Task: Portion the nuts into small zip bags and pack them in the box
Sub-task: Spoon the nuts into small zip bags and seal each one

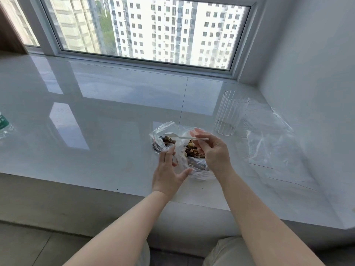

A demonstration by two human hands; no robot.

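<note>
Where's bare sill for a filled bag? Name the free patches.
Free: the sill between the bottle at the left edge and the nut bags; also behind them toward the window. Crowded: the right side, with the clear cup and empty bags.

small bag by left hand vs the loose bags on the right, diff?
The small zip bag holds nuts; the loose bags look empty. The small zip bag stands puffed open under the spoon; the loose bags lie flat beside the glass. Both are clear plastic.
</note>
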